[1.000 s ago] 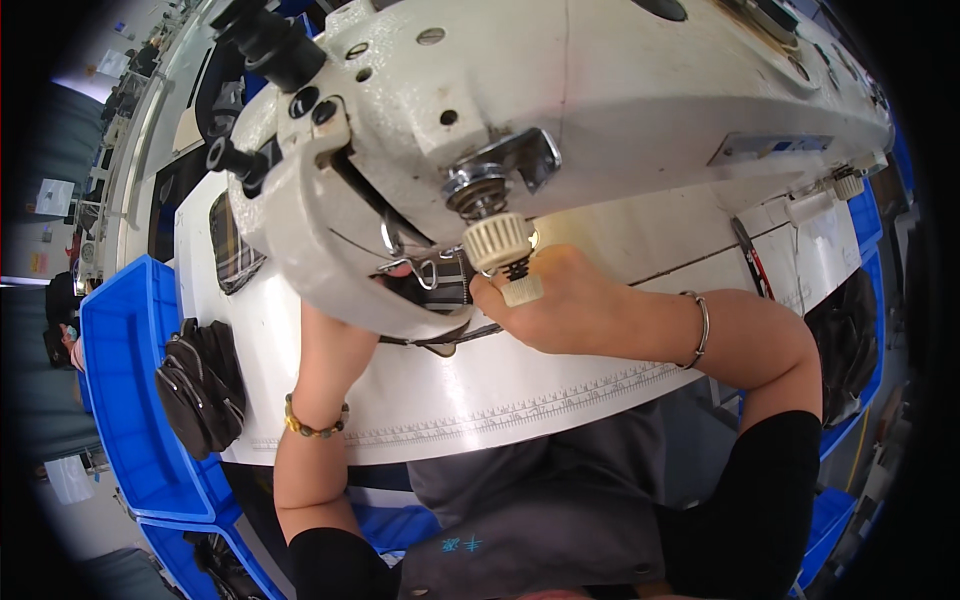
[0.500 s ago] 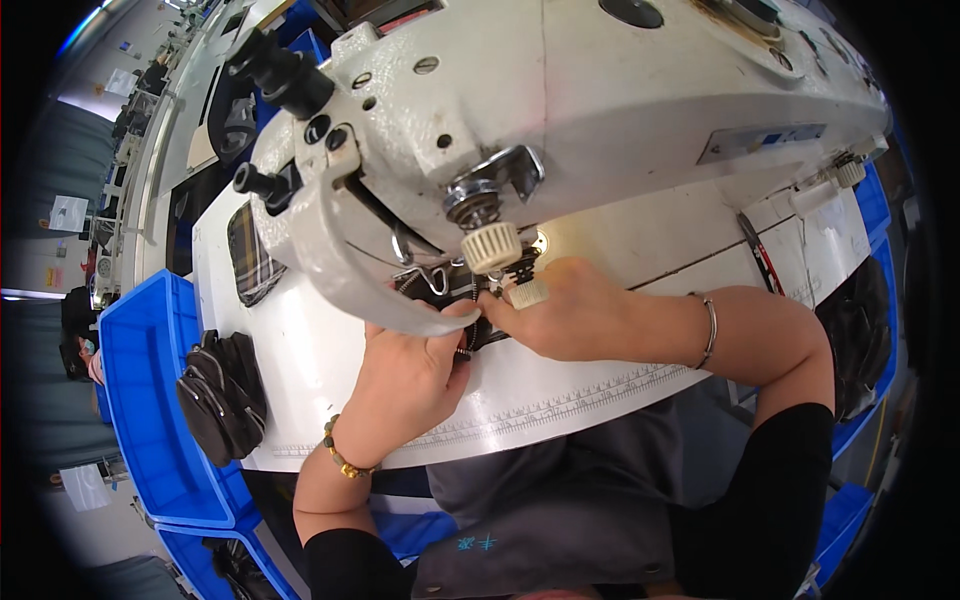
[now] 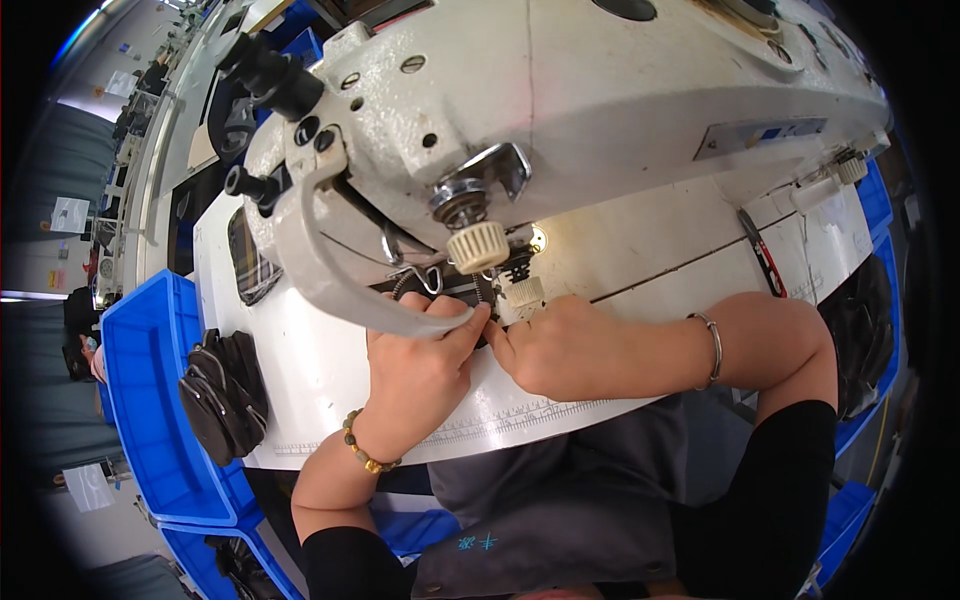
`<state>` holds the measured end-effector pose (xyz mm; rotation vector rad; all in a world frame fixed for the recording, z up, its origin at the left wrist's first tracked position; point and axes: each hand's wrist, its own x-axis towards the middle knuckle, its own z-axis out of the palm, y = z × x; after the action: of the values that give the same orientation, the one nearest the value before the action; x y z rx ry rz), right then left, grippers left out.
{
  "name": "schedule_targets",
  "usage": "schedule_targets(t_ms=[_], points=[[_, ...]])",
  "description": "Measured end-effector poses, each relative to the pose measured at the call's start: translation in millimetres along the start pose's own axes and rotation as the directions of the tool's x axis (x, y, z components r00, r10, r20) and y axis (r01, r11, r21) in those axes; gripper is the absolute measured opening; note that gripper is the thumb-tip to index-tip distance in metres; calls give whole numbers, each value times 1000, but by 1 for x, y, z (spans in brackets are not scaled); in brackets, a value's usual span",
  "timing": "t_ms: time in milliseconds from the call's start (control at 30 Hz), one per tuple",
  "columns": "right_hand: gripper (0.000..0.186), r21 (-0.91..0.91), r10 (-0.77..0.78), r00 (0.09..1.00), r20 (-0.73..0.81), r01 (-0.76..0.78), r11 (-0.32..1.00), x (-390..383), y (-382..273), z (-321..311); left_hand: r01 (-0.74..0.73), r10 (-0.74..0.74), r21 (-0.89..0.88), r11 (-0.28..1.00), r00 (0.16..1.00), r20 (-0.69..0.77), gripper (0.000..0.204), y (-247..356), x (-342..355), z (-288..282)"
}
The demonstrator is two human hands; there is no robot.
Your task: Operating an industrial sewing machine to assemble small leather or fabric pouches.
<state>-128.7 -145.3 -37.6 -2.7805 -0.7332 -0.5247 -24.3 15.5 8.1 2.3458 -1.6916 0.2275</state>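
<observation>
A white sewing machine (image 3: 600, 100) stands over the work, and its curved guard hides part of my left hand. Under its needle area lies a dark fabric piece with a zipper (image 3: 482, 290), mostly covered by my fingers and the machine parts. My left hand (image 3: 420, 355) presses on the near side of this piece, thumb and forefinger closed at the zipper. Fingers curled in, my right hand (image 3: 550, 350) pinches the piece's near edge, its thumb and forefinger close to the left thumb. The machine's thread tension knob (image 3: 478, 247) sits just above both hands.
A small black bag (image 3: 222, 395) rests at the table's left edge beside a blue bin (image 3: 160, 400). A plaid fabric piece (image 3: 250, 265) lies behind it. Red-and-black snips (image 3: 762, 255) lie on the right. A printed ruler strip (image 3: 520, 413) runs along the near edge.
My right hand has come nearer to me and turned a little. My left hand has slid slightly away from me, its fingers lying farther over the dark piece.
</observation>
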Motion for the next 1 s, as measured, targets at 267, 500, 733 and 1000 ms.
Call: schedule_targets(t_ms=[267, 500, 733, 1000], points=[[26, -6, 9, 1000, 11, -8, 1000, 0, -2, -4, -56, 59, -71, 996, 998, 38, 28, -2, 3, 0], [30, -41, 26, 999, 27, -25, 999, 3, 3, -1, -40, 42, -94, 995, 999, 17, 21, -10, 12, 6], [6, -19, 130, 990, -62, -132, 991, 8, 20, 5, 28, -32, -85, 996, 998, -49, 20, -20, 17, 23], [45, -107, 76, 980, 184, -57, 993, 5, 30, -2, 50, -40, 89, 995, 992, -119, 20, -21, 12, -8]])
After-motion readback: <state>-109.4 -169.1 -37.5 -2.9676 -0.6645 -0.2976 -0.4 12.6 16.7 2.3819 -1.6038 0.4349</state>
